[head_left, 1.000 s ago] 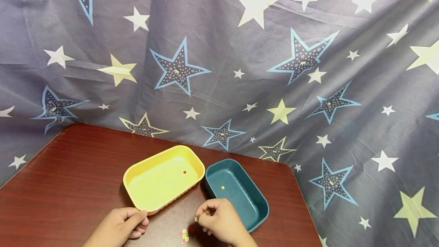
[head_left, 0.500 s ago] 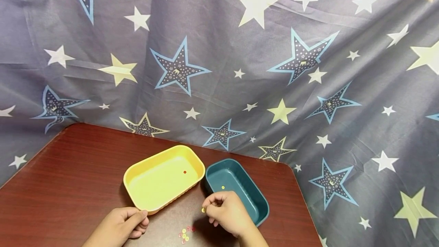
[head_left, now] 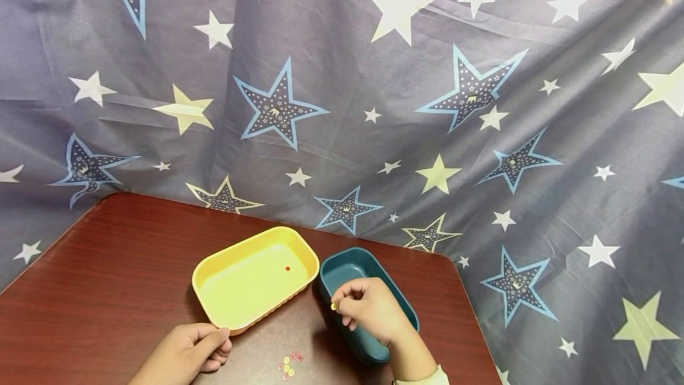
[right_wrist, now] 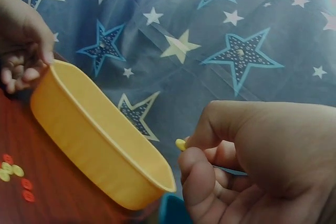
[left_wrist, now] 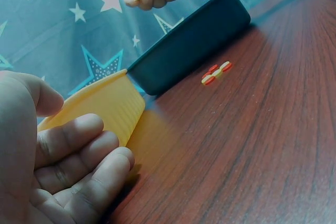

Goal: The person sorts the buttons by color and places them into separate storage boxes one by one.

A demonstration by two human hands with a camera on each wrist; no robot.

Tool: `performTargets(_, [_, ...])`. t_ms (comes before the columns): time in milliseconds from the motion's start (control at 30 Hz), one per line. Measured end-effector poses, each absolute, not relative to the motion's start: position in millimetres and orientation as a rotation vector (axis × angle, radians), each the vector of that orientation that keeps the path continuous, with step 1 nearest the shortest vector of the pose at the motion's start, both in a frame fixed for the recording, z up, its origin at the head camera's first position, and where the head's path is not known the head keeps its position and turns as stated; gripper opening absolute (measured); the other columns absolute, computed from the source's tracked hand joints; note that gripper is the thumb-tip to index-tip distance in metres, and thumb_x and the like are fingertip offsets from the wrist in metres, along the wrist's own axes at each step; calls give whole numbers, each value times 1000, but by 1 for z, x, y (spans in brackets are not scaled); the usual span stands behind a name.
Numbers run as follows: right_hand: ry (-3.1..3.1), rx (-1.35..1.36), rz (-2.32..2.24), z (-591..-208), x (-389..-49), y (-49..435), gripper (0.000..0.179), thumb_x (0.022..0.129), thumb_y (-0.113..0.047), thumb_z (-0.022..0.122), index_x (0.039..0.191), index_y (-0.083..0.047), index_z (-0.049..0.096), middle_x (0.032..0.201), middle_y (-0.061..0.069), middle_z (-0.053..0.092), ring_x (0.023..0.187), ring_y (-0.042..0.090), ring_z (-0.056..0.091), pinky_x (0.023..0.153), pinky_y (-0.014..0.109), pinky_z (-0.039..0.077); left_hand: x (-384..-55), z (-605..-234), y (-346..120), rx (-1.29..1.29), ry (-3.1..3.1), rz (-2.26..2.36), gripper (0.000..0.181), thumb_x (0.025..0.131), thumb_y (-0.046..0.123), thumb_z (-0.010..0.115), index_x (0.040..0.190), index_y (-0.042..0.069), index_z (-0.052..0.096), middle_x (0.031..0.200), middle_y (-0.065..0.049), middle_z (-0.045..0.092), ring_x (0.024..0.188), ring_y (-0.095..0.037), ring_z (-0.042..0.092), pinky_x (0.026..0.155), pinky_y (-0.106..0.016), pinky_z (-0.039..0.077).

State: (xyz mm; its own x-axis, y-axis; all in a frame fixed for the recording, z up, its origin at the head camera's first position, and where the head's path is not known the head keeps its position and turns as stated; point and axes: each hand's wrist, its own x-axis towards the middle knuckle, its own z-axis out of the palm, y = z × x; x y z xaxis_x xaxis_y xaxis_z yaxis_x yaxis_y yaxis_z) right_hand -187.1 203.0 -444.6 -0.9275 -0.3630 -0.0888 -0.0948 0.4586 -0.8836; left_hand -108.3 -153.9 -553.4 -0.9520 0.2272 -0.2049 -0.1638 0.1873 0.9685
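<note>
My left hand pinches the near corner of a yellow tray between thumb and fingers; the left wrist view shows the thumb at the rim. A red button lies inside this tray. My right hand is over a dark teal tray, covering part of it. Between its thumb and index fingertip it pinches a small yellow button. Several loose red and yellow buttons lie in a cluster on the table, between the hands and nearer the front.
The two trays stand side by side on a red-brown wooden table, their ends almost touching. A grey curtain printed with stars hangs along the table's back and right side.
My right hand has moved up and to the right with the yellow button, from beside the teal tray to above it. It now hides the yellow button seen inside that tray. My left hand stays put.
</note>
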Motion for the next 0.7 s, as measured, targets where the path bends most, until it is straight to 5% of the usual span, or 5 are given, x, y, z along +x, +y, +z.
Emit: performTargets(700, [2340, -388, -1356, -438, -240, 232, 11, 91, -4, 71, 95, 1, 79, 73, 8, 70, 57, 12, 62, 51, 24, 55, -109, -555, -154, 65, 2148, 1836, 41, 107, 37, 60, 98, -1, 74, 92, -8, 75, 78, -11, 70, 72, -25, 63])
